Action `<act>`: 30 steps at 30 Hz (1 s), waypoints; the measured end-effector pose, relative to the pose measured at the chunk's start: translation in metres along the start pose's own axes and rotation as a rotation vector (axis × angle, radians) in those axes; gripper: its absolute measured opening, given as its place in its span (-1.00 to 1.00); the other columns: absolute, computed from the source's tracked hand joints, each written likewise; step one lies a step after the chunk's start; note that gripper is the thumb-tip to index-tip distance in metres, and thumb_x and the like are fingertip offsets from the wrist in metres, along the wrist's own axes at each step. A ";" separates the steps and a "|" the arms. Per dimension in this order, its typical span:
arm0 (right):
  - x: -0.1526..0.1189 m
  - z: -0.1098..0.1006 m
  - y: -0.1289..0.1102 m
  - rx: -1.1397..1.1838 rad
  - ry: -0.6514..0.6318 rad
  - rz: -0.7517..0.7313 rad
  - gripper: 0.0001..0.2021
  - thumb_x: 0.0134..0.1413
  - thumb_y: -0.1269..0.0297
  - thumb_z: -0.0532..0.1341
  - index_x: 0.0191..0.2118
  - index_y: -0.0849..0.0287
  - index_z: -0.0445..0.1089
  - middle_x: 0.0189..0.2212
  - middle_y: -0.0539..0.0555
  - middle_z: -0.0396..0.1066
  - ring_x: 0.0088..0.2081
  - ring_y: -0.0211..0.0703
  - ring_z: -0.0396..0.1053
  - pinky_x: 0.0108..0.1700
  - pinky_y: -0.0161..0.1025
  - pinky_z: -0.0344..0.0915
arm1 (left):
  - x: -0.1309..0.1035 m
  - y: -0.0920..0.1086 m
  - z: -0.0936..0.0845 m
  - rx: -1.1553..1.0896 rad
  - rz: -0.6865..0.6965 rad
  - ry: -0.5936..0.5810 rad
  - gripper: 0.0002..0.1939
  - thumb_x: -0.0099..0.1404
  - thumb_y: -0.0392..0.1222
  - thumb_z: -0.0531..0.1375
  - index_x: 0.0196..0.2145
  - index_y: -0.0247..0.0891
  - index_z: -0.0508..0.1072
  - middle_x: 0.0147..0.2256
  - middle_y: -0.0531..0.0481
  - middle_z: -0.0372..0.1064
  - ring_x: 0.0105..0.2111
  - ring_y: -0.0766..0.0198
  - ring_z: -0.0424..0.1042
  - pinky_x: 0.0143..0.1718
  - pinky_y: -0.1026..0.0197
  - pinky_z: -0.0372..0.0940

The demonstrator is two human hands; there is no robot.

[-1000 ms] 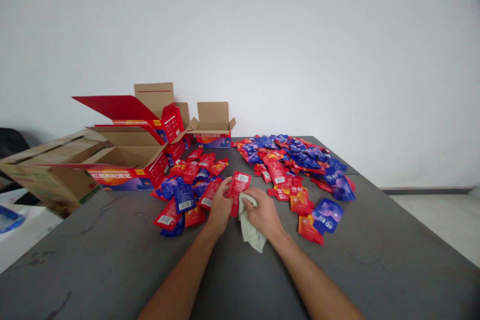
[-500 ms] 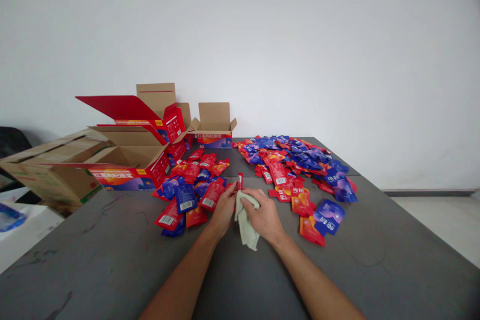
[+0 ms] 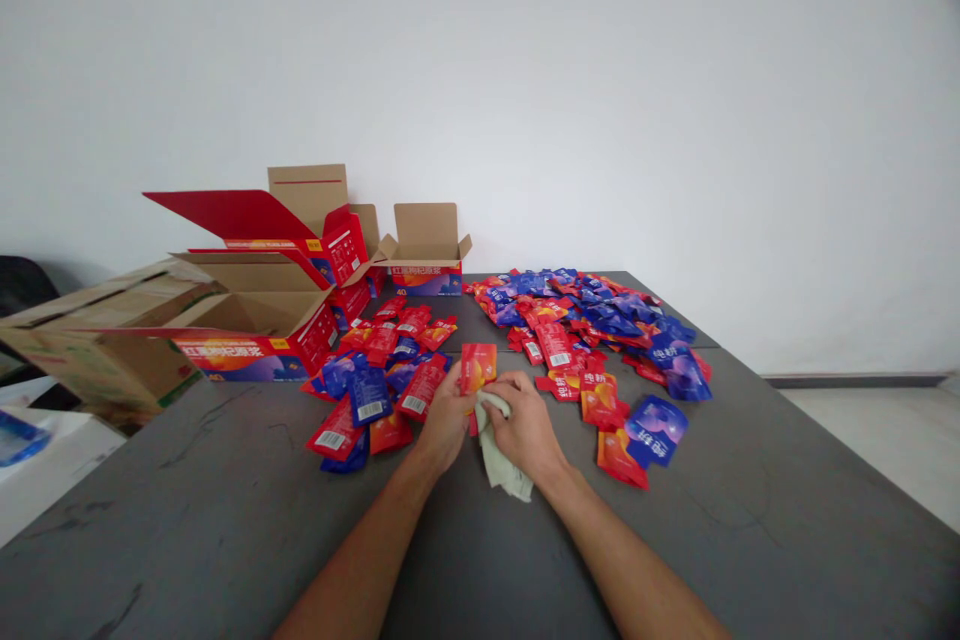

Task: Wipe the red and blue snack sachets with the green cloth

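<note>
My left hand holds a red-orange pouch upright just above the grey table, its printed front facing me. My right hand grips a pale green cloth and presses it against the lower edge of that pouch. Both hands meet at the middle of the table, between two heaps of pouches.
A smaller heap of red and blue pouches lies left of my hands, a larger heap to the right. Open red cartons and a small carton stand at the back left. A brown box sits at the left edge.
The pouch has been turned in my left hand: its white-label back showed first, then its edge, and now its orange front. The cloth stays under my right hand.
</note>
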State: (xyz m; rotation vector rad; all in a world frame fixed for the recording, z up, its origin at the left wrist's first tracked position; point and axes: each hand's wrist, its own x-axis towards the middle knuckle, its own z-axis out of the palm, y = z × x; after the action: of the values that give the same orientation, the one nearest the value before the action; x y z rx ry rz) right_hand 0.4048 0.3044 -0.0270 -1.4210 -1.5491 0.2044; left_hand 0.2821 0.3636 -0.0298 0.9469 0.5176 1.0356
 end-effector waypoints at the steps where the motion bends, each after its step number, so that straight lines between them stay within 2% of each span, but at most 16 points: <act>1: 0.001 -0.001 0.001 -0.019 0.030 0.013 -0.75 0.10 0.44 0.23 -0.13 0.07 0.55 -0.16 0.11 0.40 -0.10 -0.10 0.39 -0.01 -0.17 0.37 | -0.001 0.000 0.000 0.026 0.006 -0.033 -0.41 0.08 -0.33 0.31 0.10 -0.15 0.39 -0.18 -0.03 0.54 -0.23 0.24 0.53 -0.18 0.23 0.40; 6: 0.009 -0.014 0.009 -0.099 0.197 0.041 -0.76 0.19 0.37 0.16 -0.09 0.12 0.53 -0.15 0.15 0.40 -0.09 -0.05 0.38 0.03 -0.10 0.36 | -0.004 -0.004 0.000 0.081 -0.054 -0.145 -0.36 0.06 -0.38 0.28 0.13 -0.19 0.39 -0.10 -0.09 0.53 -0.17 0.18 0.52 -0.15 0.20 0.38; 10: 0.011 -0.018 0.014 -0.151 0.264 0.020 -0.75 0.22 0.35 0.13 -0.09 0.13 0.53 -0.14 0.16 0.41 -0.06 -0.03 0.37 0.06 -0.09 0.34 | -0.005 -0.005 0.003 0.088 -0.101 -0.218 -0.30 0.03 -0.45 0.20 0.17 -0.19 0.38 -0.07 -0.09 0.52 -0.14 0.16 0.50 -0.12 0.18 0.37; 13: 0.009 -0.015 0.015 -0.182 0.213 -0.039 -0.74 0.23 0.36 0.12 -0.07 0.12 0.52 -0.11 0.17 0.41 -0.04 -0.03 0.35 0.06 -0.09 0.32 | -0.006 -0.004 0.004 0.117 -0.096 -0.260 -0.25 -0.02 -0.48 0.15 0.17 -0.19 0.39 -0.07 -0.07 0.51 -0.14 0.16 0.49 -0.12 0.18 0.36; 16: 0.006 -0.011 0.011 -0.183 0.102 -0.089 -0.74 0.23 0.38 0.13 -0.07 0.09 0.53 -0.12 0.15 0.42 -0.04 -0.03 0.34 0.04 -0.10 0.32 | -0.007 -0.002 0.001 0.195 -0.047 -0.284 -0.23 -0.05 -0.48 0.14 0.16 -0.19 0.41 -0.09 -0.05 0.52 -0.12 0.14 0.47 -0.13 0.18 0.35; 20: 0.002 -0.009 0.001 -0.130 -0.052 -0.113 -0.74 0.18 0.43 0.16 -0.12 0.05 0.53 -0.14 0.11 0.43 -0.06 -0.05 0.34 0.03 -0.13 0.31 | -0.004 0.001 -0.004 0.333 -0.007 -0.201 -0.21 -0.07 -0.46 0.17 0.18 -0.19 0.41 -0.12 -0.03 0.53 -0.11 0.09 0.47 -0.11 0.16 0.35; 23: 0.000 -0.008 -0.003 -0.111 -0.135 -0.119 -0.72 0.12 0.49 0.17 -0.13 0.04 0.52 -0.12 0.09 0.44 -0.04 -0.06 0.34 0.04 -0.14 0.31 | 0.000 0.002 -0.007 0.358 0.038 -0.100 -0.35 0.06 -0.37 0.21 0.16 -0.19 0.44 0.01 -0.06 0.50 0.06 0.06 0.41 0.11 0.09 0.27; 26: 0.000 -0.006 0.000 -0.134 -0.152 -0.082 -0.71 0.11 0.48 0.18 -0.11 0.05 0.51 -0.11 0.10 0.44 -0.03 -0.06 0.35 0.07 -0.14 0.30 | 0.004 0.001 -0.008 0.376 0.092 0.009 -0.57 0.26 -0.18 0.20 0.09 -0.19 0.50 0.17 -0.09 0.38 0.25 0.10 0.24 0.31 0.07 0.03; 30: 0.004 -0.010 0.017 -0.254 -0.122 0.052 -0.79 0.13 0.43 0.18 -0.16 0.12 0.51 -0.19 0.13 0.45 -0.08 -0.05 0.38 0.04 -0.16 0.31 | 0.009 0.000 -0.012 0.488 0.119 0.062 -0.58 0.34 -0.10 0.16 0.13 -0.13 0.48 0.23 -0.07 0.31 0.29 0.12 0.18 0.36 0.04 -0.07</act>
State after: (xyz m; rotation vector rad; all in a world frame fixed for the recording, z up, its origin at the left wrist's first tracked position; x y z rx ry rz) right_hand 0.4238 0.3082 -0.0313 -1.6746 -1.6850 0.1305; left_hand 0.2768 0.3764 -0.0357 1.3921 0.7950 1.0686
